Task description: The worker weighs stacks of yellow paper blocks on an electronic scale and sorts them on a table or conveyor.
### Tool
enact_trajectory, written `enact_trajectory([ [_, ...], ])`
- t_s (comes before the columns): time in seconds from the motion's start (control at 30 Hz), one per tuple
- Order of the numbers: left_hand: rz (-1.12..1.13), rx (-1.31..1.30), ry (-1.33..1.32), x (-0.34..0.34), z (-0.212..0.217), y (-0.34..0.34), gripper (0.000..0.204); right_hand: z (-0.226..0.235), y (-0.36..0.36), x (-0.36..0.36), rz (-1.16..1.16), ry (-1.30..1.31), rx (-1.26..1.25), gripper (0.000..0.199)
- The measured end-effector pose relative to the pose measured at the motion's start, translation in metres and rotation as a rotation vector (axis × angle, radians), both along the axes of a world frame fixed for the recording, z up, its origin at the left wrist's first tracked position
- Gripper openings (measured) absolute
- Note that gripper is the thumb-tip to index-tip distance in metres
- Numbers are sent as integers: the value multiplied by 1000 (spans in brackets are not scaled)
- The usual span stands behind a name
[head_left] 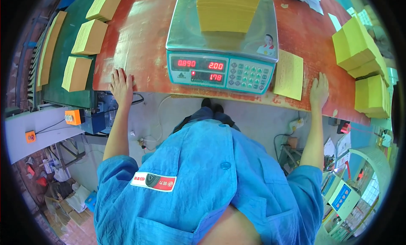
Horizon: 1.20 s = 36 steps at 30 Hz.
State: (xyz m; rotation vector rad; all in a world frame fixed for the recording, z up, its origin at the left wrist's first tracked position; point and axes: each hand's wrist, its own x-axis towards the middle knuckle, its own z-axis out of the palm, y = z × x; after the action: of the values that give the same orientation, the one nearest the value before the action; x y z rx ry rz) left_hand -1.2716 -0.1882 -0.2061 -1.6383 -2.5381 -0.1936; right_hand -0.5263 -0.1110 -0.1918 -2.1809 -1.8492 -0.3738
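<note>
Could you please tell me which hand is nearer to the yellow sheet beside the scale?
The right hand, just right of the yellow sheet; the left hand is past the scale, farther left.

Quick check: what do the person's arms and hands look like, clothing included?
The left hand and right hand are bare, without gloves. Both forearms are uncovered; loose, wrinkled blue sleeves end near the elbows. No cables or markings show on them.

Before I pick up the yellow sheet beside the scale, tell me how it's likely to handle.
The yellow sheet looks thin, so it's probably light and may bend if lifted by one corner. Lying flat on the red table, it would likely slide rather than roll or tip when pushed.
</note>
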Motion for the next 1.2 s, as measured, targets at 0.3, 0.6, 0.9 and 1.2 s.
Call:
enact_trajectory([
  [0.3,129,242,-1071,-49,5,36,54,1,3,-3,-19,-96,64,37],
  [0.6,-669,295,-1530,127,238,199,58,53,65,-55,-84,700,194,29],
  [0.9,-407,-455,-1691,224,300,264,65,139,186,-303,354,1579,-101,39],
  [1.2,-480,-506,-1756,224,304,193,53,133,35,-299,458,1278,264,48],
])
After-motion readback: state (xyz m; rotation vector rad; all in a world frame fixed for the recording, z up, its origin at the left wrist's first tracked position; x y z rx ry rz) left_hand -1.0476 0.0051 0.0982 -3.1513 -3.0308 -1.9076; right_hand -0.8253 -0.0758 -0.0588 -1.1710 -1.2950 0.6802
